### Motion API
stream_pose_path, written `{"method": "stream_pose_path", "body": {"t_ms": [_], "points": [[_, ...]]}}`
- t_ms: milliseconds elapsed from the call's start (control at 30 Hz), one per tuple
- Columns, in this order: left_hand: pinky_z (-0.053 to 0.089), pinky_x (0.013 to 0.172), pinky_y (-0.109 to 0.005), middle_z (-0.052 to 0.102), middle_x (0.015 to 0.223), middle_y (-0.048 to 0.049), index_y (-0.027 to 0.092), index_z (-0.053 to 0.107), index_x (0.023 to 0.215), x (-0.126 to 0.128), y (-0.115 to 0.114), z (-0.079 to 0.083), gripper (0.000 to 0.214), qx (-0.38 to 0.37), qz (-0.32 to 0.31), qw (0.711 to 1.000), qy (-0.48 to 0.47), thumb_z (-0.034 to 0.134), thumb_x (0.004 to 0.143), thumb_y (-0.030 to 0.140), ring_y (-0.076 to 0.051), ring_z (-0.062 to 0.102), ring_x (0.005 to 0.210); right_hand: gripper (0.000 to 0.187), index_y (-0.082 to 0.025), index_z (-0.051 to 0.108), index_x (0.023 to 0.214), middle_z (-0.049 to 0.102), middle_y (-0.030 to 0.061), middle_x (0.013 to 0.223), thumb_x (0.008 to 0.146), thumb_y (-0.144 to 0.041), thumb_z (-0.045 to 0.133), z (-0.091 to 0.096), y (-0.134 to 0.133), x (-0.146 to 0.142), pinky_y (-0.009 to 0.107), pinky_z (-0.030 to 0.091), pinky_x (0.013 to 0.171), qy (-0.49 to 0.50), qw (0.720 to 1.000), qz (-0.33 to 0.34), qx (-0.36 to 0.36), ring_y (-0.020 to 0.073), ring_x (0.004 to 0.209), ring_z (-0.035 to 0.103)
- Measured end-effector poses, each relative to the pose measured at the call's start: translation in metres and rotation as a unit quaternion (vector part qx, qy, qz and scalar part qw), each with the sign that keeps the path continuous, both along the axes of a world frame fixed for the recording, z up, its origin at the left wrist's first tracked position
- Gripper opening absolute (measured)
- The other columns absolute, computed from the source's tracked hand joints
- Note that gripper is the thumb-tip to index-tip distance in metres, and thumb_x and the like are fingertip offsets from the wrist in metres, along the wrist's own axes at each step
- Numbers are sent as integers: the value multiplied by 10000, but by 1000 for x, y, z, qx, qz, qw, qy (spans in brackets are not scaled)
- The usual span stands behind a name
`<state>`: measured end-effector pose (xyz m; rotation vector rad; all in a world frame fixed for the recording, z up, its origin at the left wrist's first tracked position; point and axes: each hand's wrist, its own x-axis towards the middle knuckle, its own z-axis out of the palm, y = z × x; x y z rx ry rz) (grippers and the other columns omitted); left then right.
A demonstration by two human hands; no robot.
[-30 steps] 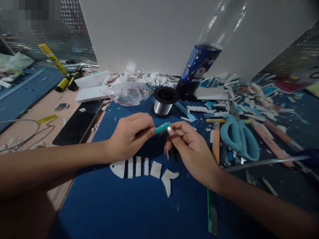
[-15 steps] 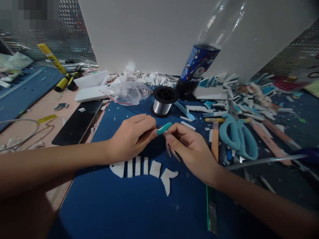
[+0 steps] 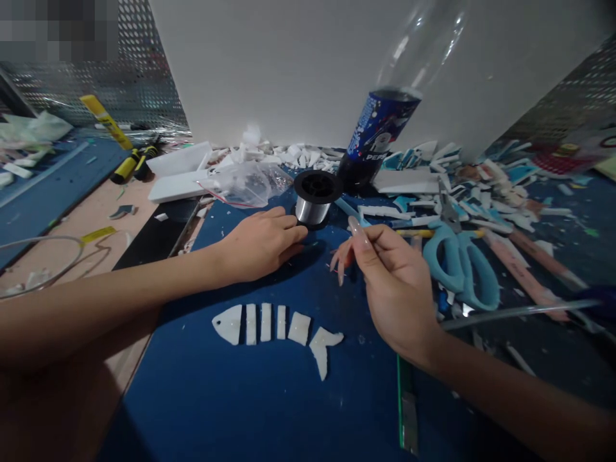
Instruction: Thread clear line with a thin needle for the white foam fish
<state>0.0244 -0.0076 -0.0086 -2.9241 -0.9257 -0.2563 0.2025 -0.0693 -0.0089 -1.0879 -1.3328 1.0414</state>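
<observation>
1 black spool (image 3: pixel 312 210) just beyond the left fingers (image 3: pixel 294 235)

And there's the black-flanged spool (image 3: pixel 317 199), upright on the blue surface (image 3: pixel 240 410), shiny silvery line (image 3: pixel 310 211) wound round its core! Nearer in, flat and gapped, a white fish in six pieces: pointed head (image 3: pixel 229 325) facing left, dark eye showing, three narrow strips (image 3: pixel 266 322) side by side, a squarish, slightly tilted block (image 3: pixel 299 328), then the forked tail (image 3: pixel 321 351) at the right end!

Bare forearms (image 3: pixel 144 295), bare hands (image 3: pixel 399 292), long glossy pale right thumbnail (image 3: pixel 357 228), teal left nail (image 3: pixel 309 246)
</observation>
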Motion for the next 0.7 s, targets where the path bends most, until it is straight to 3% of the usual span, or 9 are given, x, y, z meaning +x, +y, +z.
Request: {"method": "stream_pose_path", "body": {"t_ms": [267, 400, 567, 700], "points": [[360, 633, -277, 559, 706, -35, 157, 532, 732, 2, 8, -6, 228, -67, 32, 997, -30, 418, 898, 263, -154, 479, 681, 250, -205, 493, 675, 516, -15, 616, 918, -259, 474, -1, 0, 0, 266, 466, 591, 14, 1000, 14, -6, 114, 609, 541], [373, 662, -289, 561, 690, -36, 149, 529, 724, 2, 10, -9, 229, -45, 42, 997, -44, 424, 895, 261, -147, 480, 655, 252, -206, 488, 672, 515, -20, 608, 912, -286, 487, -2, -1, 0, 268, 464, 579, 14, 1000, 22, -8, 117, 604, 543], [359, 641, -302, 580, 734, -74, 119, 547, 799, 2, 7, -7, 211, 37, 77, 996, -41, 402, 895, 237, -178, 483, 692, 242, -199, 492, 685, 511, -29, 603, 911, -284, 486, -1, -1, 0, 259, 456, 595, 8, 1000, 22, -5, 105, 585, 540], [363, 669, -297, 588, 783, -65, 126, 558, 824, 6, 4, -4, 227, 25, 2, 1000, -13, 386, 907, 250, -177, 471, 732, 243, -191, 484, 676, 522, -36, 596, 908, -262, 489, 0, 0, -1, 245, 444, 582, 17, 1000, 23, -11, 87, 537, 518]]}}
